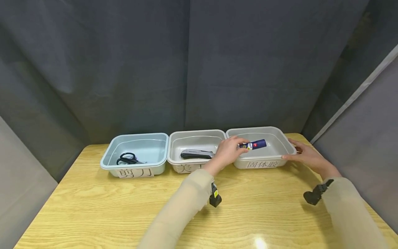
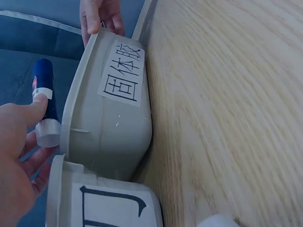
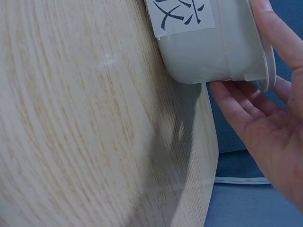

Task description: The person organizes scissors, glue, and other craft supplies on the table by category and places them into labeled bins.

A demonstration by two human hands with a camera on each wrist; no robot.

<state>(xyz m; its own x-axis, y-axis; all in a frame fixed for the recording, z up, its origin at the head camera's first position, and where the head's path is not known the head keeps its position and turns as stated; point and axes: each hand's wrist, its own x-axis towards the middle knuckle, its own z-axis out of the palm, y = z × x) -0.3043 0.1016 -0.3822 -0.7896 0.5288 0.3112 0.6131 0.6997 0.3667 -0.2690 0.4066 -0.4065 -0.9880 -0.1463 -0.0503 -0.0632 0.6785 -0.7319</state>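
My left hand (image 1: 228, 149) pinches a dark blue glue stick (image 1: 258, 144) with a white end (image 2: 48, 133) between thumb and fingers. The stick lies nearly level over the right-hand grey bin (image 1: 264, 154), whose front carries a paper label with handwritten characters. At that bin's right end, my right hand (image 1: 306, 157) grips the corner. Its thumb lies along the rim while the other fingers (image 3: 236, 101) press the side wall below, as the right wrist view shows.
Beside it stands a middle grey bin (image 1: 183, 136) holding a grey and black utility knife (image 1: 196, 154). Further left, a light blue bin (image 1: 105, 159) contains black-handled scissors (image 1: 128, 158). All stand in a row on the wooden table (image 1: 124, 211), before a dark curtain (image 1: 140, 69).
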